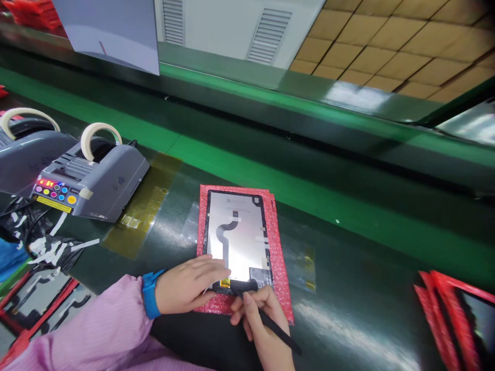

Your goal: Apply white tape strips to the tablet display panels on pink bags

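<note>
A tablet screen panel [247,232] lies with its silvery back up on red bubble wrap [281,278] on the bench. It has a dark curved flex cable [221,234], small tape pieces on its right edge and a yellow patch [225,283] near the bottom. My left hand [189,283] rests flat with fingers stretched over the panel's lower left corner. In my right hand [261,314] is a slim black pen-like tool [280,332], its tip at the panel's bottom edge. Whether it is tweezers or a pry stick I cannot tell.
Two grey tape dispensers [112,180] carrying tape rolls [101,129] stand at left, by a yellowish film sheet [143,211]. Tape scraps [83,245] and more panels [36,296] lie lower left. Red-wrapped panels [452,319] are at the right. A green ledge [232,159] runs behind.
</note>
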Motion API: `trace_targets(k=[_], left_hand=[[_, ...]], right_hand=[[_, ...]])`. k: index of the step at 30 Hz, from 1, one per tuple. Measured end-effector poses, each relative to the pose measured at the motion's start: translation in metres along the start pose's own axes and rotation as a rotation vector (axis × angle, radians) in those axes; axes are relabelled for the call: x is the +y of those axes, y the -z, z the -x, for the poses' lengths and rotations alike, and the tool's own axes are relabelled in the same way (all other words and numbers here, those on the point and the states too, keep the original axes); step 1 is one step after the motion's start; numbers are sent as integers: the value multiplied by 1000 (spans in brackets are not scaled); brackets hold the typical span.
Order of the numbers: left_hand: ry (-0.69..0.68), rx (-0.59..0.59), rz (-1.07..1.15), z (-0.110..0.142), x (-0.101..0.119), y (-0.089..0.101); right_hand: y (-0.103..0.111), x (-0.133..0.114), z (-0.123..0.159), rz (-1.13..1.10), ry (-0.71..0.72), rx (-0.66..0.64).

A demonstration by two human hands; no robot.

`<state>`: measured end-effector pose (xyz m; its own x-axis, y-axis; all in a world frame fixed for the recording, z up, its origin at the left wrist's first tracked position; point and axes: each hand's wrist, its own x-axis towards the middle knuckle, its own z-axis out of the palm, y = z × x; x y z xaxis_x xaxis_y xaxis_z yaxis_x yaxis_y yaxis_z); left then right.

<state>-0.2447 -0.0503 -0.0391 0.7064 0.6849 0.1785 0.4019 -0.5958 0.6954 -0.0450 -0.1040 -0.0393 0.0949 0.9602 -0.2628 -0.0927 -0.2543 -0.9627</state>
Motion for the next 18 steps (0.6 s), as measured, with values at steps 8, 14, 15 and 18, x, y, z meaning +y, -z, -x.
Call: trace_targets(k=[8, 14, 15, 18], left_hand=[[-174, 100, -59, 2, -5, -4], [-166, 45, -133, 4, -7, -6], [-153, 18, -142, 3, -5, -6], [-65, -21, -121, -1, 9, -6]], right_hand=[[11, 13, -3, 73, 11, -61], [25, 25, -7, 105, 66, -45], [26, 23, -6, 89, 96, 5], [30, 13, -3, 49, 219, 134]])
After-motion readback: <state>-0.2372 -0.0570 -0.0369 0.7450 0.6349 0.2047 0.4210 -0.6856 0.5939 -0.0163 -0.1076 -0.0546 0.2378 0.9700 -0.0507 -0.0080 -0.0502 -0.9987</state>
